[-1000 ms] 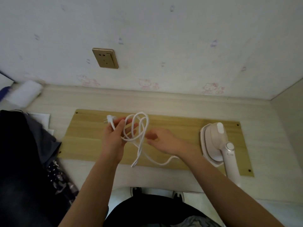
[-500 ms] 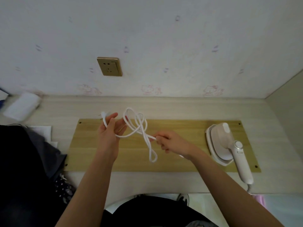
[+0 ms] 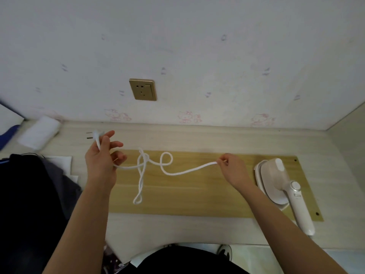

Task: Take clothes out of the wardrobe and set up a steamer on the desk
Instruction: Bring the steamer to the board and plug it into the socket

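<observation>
As left hand (image 3: 100,163), right hand (image 3: 233,171) hold one cord (image 3: 183,171)—it loops.

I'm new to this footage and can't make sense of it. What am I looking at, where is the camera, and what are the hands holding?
No machine here: a person wears one wide-angle camera on the head, looking forward and down, so both bare arms are their own. The left hand grips a white cord near its plug; the right hand pinches it further along, tangled loops between. On the desk lies a wooden board with a white steamer at its right end. Dark clothes lie left; a wall socket is above.
</observation>
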`<state>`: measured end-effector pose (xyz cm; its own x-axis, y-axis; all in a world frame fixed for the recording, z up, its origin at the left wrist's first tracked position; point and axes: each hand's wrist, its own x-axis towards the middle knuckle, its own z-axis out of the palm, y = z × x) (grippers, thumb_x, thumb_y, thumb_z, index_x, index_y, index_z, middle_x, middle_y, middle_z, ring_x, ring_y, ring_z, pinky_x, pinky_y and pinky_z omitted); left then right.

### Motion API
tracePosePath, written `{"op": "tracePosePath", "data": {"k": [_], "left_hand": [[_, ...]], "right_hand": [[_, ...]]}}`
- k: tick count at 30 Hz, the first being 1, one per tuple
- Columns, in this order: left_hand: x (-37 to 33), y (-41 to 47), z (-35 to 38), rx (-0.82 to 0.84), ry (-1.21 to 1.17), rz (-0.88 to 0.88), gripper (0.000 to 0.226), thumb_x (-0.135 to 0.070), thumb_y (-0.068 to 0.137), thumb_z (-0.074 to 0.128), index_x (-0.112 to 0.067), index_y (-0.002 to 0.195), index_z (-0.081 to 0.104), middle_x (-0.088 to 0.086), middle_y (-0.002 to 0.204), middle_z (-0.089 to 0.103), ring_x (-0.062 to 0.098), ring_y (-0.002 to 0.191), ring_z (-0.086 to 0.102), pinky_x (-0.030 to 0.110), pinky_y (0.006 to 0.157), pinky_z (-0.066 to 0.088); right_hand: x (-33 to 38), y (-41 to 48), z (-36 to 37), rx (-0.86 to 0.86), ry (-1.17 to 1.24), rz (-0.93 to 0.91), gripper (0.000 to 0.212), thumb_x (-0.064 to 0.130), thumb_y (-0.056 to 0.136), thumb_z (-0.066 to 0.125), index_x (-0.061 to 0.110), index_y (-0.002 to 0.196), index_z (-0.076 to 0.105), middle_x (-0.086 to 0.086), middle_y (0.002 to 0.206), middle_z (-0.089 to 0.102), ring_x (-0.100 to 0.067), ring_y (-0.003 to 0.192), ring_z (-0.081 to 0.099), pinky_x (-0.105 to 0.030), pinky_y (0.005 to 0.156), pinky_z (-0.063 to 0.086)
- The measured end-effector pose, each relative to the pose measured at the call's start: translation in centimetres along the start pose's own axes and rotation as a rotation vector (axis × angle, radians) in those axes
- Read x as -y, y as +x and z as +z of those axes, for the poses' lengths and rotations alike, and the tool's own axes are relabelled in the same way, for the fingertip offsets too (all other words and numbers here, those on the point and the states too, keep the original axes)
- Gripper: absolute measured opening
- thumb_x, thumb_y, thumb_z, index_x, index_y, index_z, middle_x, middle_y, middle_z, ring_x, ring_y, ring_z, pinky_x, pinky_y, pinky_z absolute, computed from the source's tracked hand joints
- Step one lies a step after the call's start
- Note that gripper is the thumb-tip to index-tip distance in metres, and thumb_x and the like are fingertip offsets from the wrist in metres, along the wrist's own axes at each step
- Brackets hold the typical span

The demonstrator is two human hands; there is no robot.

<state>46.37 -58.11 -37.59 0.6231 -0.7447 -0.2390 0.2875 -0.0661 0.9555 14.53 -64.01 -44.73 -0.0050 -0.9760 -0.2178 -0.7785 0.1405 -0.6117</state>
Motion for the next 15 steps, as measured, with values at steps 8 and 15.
{"op": "tracePosePath", "data": {"k": [8, 15], "left_hand": [[-1.9, 1.1, -1.6, 0.126, 0.029, 0.018, 0.043, -0.041, 0.102, 0.032, -0.015, 0.11, 0.064, 0.002, 0.079, 0.064, 0.01, 0.041, 0.03, 0.021, 0.041, 0.033], [-0.8, 0.6, -0.7, 0.333, 0.297, 0.121, 0.034, -0.027, 0.104, 0.033, -0.012, 0.098, 0.063, -0.002, 0.061, 0.048, 0.012, 0.049, 0.037, 0.032, 0.055, 0.039]], "right_hand": [[-2.1, 2.1, 0.7, -0.044, -0.425, 0.103, 0.017, 0.016, 0.096, 0.044, 0.011, 0.096, 0.061, -0.008, 0.096, 0.065, -0.028, 0.088, 0.061, -0.036, 0.069, 0.049], [0.0, 2.9, 3.4, 0.182, -0.568, -0.044, 0.02, 0.015, 0.091, 0.049, 0.013, 0.096, 0.068, -0.012, 0.102, 0.064, -0.033, 0.098, 0.059, -0.035, 0.078, 0.048]]}}
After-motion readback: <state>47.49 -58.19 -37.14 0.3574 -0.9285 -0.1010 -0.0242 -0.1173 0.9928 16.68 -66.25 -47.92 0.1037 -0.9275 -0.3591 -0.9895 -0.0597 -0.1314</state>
